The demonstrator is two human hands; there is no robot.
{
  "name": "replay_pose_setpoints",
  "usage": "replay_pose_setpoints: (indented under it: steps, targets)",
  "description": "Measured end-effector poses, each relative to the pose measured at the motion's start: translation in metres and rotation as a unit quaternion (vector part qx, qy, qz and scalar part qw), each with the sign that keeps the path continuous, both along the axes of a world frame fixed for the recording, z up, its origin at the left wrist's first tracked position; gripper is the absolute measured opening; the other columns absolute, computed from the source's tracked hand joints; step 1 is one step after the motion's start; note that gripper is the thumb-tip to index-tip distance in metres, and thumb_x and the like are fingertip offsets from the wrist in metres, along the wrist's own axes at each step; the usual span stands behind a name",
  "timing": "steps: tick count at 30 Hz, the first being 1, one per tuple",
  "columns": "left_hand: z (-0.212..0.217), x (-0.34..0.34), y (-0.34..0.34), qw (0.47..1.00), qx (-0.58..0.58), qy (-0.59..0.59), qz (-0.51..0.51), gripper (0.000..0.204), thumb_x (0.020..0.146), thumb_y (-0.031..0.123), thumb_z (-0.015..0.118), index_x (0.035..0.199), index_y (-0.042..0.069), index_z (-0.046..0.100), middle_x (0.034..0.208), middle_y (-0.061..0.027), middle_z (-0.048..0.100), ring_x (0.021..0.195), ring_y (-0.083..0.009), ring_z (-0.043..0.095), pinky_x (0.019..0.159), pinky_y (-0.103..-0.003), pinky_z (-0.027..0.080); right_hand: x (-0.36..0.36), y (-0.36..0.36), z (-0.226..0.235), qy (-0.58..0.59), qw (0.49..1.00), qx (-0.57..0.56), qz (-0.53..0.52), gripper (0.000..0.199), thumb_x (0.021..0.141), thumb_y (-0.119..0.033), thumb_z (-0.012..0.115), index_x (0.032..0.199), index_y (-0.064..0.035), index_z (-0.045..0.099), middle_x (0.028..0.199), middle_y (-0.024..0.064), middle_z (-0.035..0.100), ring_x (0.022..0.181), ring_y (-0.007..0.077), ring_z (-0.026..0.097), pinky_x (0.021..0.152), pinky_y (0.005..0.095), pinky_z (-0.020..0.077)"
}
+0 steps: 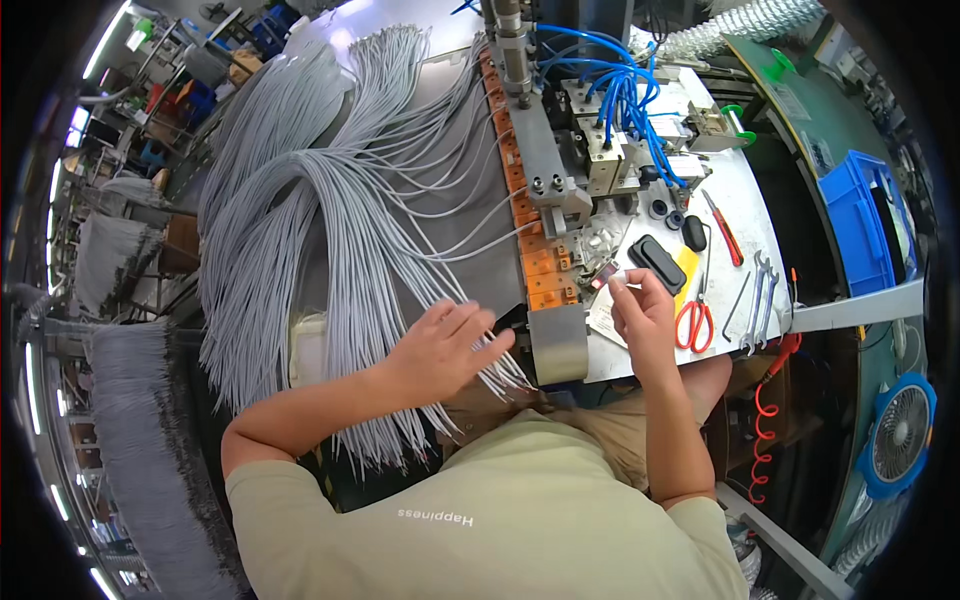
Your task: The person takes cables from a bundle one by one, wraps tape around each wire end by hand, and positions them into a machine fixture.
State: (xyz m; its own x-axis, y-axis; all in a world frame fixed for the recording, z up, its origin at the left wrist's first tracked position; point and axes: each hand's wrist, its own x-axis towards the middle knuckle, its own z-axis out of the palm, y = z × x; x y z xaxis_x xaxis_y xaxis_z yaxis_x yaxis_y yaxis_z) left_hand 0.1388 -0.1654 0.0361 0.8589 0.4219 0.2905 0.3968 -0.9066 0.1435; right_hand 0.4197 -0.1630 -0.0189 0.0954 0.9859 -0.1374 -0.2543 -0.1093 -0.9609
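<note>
A large bundle of thin grey cables (345, 220) is draped over the left part of the bench, their ends hanging down toward my lap. My left hand (440, 352) hovers over the lower cables with its fingers apart, and I see nothing held in it. At the front right of the orange fixture strip (545, 272), my right hand (648, 315) is closed in a pinch. Something small and pale shows at its fingertips, too small to name. Close by is the metal clamp part (595, 248) of the machine. Several single cables run across to the orange strip.
On the white bench top lie red-handled scissors (694, 322), wrenches (763, 300), a red screwdriver (724, 228) and a black oval tray (657, 263). Blue air hoses (640, 90) loop over the machine. A blue bin (862, 225) and a blue fan (900, 435) stand right.
</note>
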Motion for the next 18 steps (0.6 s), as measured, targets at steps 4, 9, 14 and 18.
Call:
replay_pose_setpoints:
  steps: [4,9,14,18]
  targets:
    - [0.002,0.015,0.021,0.988,0.116,0.101,-0.003,0.036,0.074,0.014,0.070,0.109,0.005,0.065,0.101,-0.0057,0.063,0.086,-0.0193,0.059,0.078,-0.033,0.048,-0.008,-0.002,0.000,-0.035,0.999,0.003,0.017,0.007,0.097,-0.011,0.061,0.096,-0.0066,0.057,0.063,-0.0079,0.047,0.048,0.0016,0.036,0.043,0.0207,0.0248]
    - [0.014,0.025,0.058,0.983,-0.105,0.107,-0.106,0.022,0.081,0.011,0.067,0.102,0.004,0.064,0.087,-0.0065,0.063,0.078,-0.0220,0.062,0.075,-0.029,0.049,-0.011,-0.008,0.019,-0.220,0.965,0.134,0.041,0.008,0.095,-0.009,0.063,0.092,-0.0054,0.057,0.062,-0.0037,0.049,0.048,0.0051,0.041,0.045,0.0228,0.0300]
    - [0.031,0.031,0.091,0.830,-0.552,-0.002,0.079,0.012,0.094,0.010,0.062,0.101,0.001,0.064,0.078,-0.0055,0.065,0.068,-0.0157,0.063,0.067,-0.027,0.050,-0.026,-0.023,0.123,-0.385,0.762,0.515,0.075,0.014,0.076,-0.001,0.070,0.084,-0.0069,0.060,0.061,-0.0020,0.047,0.046,0.0104,0.042,0.042,0.0260,0.0281]
    - [0.009,0.019,0.092,0.726,-0.673,-0.108,0.092,0.015,0.099,0.015,0.060,0.106,0.001,0.063,0.080,-0.0037,0.067,0.066,-0.0087,0.061,0.063,-0.024,0.049,-0.043,-0.045,0.202,-0.331,0.690,0.630,0.136,0.023,0.066,-0.003,0.076,0.082,-0.0107,0.062,0.061,-0.0039,0.045,0.047,0.0104,0.040,0.041,0.0278,0.0251]
